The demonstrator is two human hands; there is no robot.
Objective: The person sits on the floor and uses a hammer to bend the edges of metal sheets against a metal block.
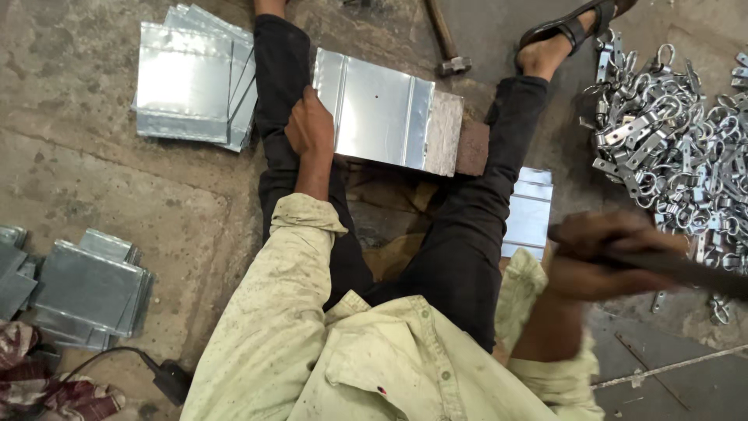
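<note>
I sit on the floor with my legs spread. My left hand grips the left edge of a shiny folded metal sheet, which lies across a rusty block between my legs. My right hand is raised at the right and blurred, shut on a dark handle that runs off to the right; its far end is out of view.
A stack of similar metal sheets lies at the upper left and grey sheets at the lower left. Another sheet sits under my right leg. A pile of metal clamps fills the right. A hammer lies at the top.
</note>
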